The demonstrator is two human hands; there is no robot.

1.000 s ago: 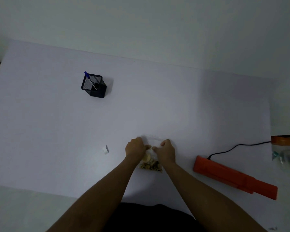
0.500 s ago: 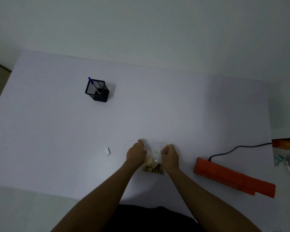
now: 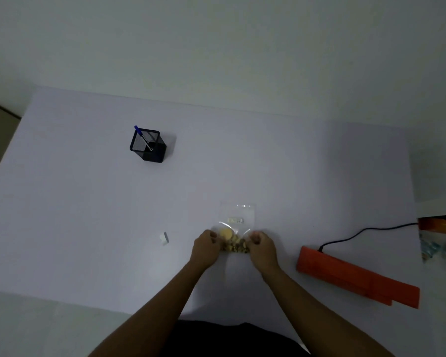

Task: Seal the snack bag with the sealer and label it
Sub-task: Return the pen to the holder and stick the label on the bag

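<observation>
A clear snack bag (image 3: 236, 228) lies flat on the white table (image 3: 88, 215) in front of me, with yellow and brown snacks bunched in its near half. A small white label (image 3: 236, 219) sits on its upper half. My left hand (image 3: 206, 247) grips the bag's left side and my right hand (image 3: 262, 247) grips its right side, fingers curled. The orange bag sealer (image 3: 355, 276) lies to the right of my right hand, with a black cord (image 3: 358, 231) running off to the right.
A black mesh pen cup (image 3: 148, 146) holding a blue pen (image 3: 142, 137) stands at the far left. A small white scrap (image 3: 164, 238) lies left of my hands. Another plastic bag with an orange top (image 3: 440, 240) sits at the right edge.
My hands have slid from the bag's upper part down to its sides by the snacks. The top half and its label now show.
</observation>
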